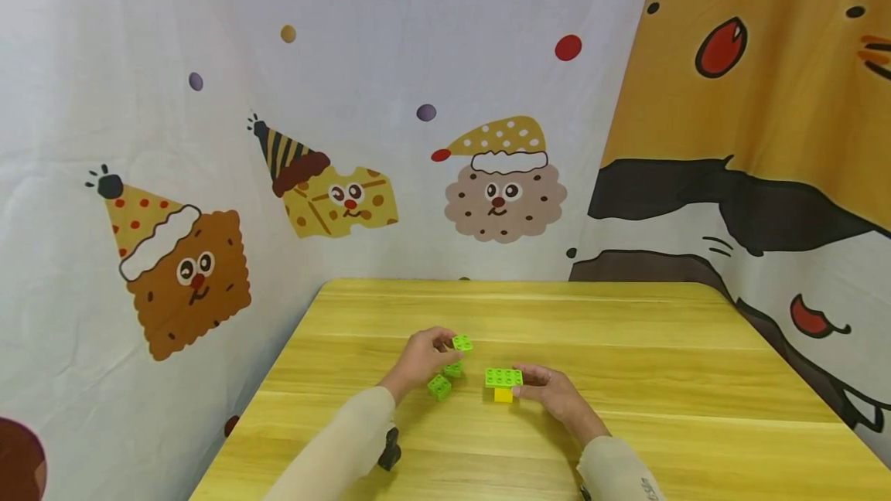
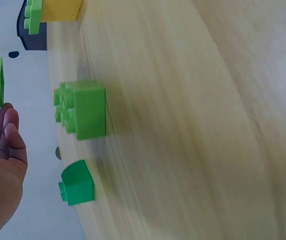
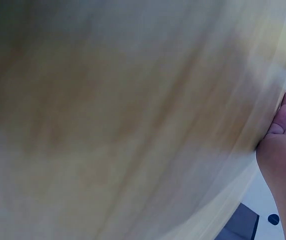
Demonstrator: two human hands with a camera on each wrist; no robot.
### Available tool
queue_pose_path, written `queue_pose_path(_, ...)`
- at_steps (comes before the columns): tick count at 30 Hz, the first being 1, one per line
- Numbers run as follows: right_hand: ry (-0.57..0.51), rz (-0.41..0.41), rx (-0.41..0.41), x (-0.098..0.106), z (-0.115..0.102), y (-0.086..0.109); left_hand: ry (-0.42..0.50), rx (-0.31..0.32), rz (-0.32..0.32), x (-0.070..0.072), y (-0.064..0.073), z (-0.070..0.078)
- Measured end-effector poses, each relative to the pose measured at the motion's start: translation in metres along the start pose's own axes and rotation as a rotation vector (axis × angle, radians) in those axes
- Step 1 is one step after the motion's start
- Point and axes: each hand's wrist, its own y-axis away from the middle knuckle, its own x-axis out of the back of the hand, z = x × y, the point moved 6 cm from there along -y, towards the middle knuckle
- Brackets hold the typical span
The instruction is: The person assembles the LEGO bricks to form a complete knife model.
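Note:
Above the table, my left hand pinches a light green toy building brick between thumb and fingers. Below it on the table stand a light green studded brick and a smaller, darker green brick with a curved top. To the right, a long light green studded brick sits across the top of a yellow brick. My right hand grips the right end of this pair, thumb in front and fingers behind. In the right wrist view only part of that hand and a corner of yellow show.
The wood-grain table runs back to a cloth backdrop printed with cartoon figures. A dark band-like object is at the left sleeve's cuff.

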Motion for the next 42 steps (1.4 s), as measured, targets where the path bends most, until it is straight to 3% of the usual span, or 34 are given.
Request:
queue_pose_path(10, 0.003, -0.015, 0.01, 0.0, -0.003, 0.002, 0.057, -0.002, -0.058, -0.017, -0.004, 0.006)
queue_pose_path(25, 0.004, -0.014, 0.026, -0.001, -0.004, 0.001, 0.015, -0.009, -0.109, -0.045, -0.009, 0.017)
queue_pose_path(33, 0.008, -0.004, 0.02, -0.001, -0.005, 0.001, -0.035, -0.02, -0.127, -0.054, -0.01, 0.015)
queue_pose_path(42, 0.009, -0.012, 0.016, -0.001, -0.007, 0.003, -0.016, -0.051, -0.152, -0.059, -0.007, 0.019)
